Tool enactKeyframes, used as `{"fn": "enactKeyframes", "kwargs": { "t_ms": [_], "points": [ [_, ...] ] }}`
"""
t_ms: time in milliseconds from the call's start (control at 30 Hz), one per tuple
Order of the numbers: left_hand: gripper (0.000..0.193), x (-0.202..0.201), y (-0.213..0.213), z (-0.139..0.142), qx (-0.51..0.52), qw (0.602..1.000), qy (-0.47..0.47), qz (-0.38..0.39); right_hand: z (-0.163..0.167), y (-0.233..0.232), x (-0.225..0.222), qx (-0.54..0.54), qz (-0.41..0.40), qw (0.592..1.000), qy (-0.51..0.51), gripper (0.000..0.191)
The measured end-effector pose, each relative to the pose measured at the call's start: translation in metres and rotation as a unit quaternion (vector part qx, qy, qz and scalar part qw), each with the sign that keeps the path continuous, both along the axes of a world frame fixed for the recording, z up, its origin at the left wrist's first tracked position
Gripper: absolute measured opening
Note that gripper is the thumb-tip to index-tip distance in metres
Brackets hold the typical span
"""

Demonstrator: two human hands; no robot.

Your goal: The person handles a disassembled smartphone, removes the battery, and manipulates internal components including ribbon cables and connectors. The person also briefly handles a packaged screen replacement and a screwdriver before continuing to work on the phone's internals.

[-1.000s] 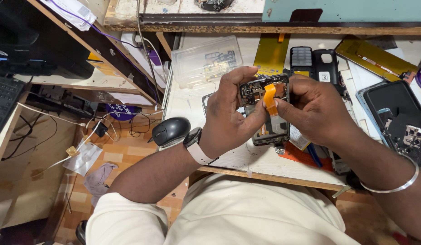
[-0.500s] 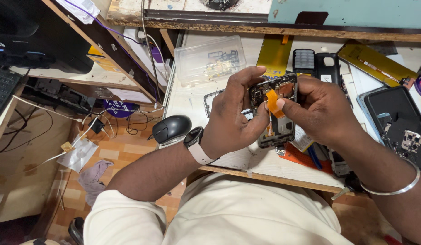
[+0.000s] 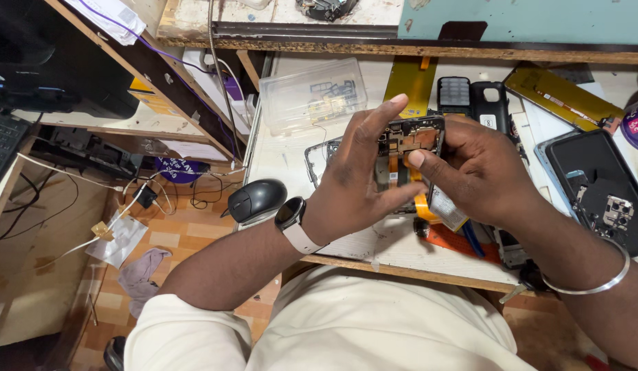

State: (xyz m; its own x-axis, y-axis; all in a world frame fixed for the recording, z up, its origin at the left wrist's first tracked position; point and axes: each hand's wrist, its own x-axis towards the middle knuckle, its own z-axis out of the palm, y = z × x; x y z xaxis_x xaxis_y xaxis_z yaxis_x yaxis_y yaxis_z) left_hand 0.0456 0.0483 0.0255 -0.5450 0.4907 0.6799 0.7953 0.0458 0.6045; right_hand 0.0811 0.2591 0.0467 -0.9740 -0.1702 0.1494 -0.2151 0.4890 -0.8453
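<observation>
We hold an opened phone [image 3: 409,154] up above the table [image 3: 353,240], its back cover off so the circuit board and orange ribbon cables show. Our left hand [image 3: 353,182] wraps around the phone's left edge, fingers curled behind it, the thumb lying across the lower front and the forefinger stretched up along the top corner. Our right hand [image 3: 480,172] grips the right edge, with the thumb pressed down on the orange ribbon near the middle of the board. Both hands are closed on the phone; neither is spread.

On our left wrist sits a watch [image 3: 291,216] with a white strap, and on the right wrist a thin metal bangle [image 3: 600,282].

Beneath the phone on the table lies a bare metal phone frame [image 3: 319,154], partly hidden by our left hand. A clear plastic box [image 3: 312,99] with small parts rests farther back, and a black computer mouse [image 3: 257,199] sits at the table's left edge. To the right lies another opened phone [image 3: 594,189], dark, with its camera module exposed, well apart from our hands.
</observation>
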Motion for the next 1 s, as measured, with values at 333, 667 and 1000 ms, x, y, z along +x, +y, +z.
{"fn": "enactKeyframes", "kwargs": {
  "t_ms": [333, 667, 1000],
  "points": [
    [0.085, 0.005, -0.004, 0.000, 0.024, 0.999, -0.038, 0.008, -0.005, -0.005, 0.002, -0.075, 0.024, 0.997, -0.029, 0.021],
    [0.080, 0.005, -0.003, -0.004, 0.024, 0.999, -0.018, 0.022, -0.008, -0.016, 0.005, -0.123, 0.004, 0.992, -0.041, 0.019],
    [0.084, 0.005, -0.003, -0.002, 0.010, 0.999, -0.020, 0.038, -0.017, -0.014, 0.002, -0.120, 0.004, 0.992, -0.044, 0.017]
  ]
}}
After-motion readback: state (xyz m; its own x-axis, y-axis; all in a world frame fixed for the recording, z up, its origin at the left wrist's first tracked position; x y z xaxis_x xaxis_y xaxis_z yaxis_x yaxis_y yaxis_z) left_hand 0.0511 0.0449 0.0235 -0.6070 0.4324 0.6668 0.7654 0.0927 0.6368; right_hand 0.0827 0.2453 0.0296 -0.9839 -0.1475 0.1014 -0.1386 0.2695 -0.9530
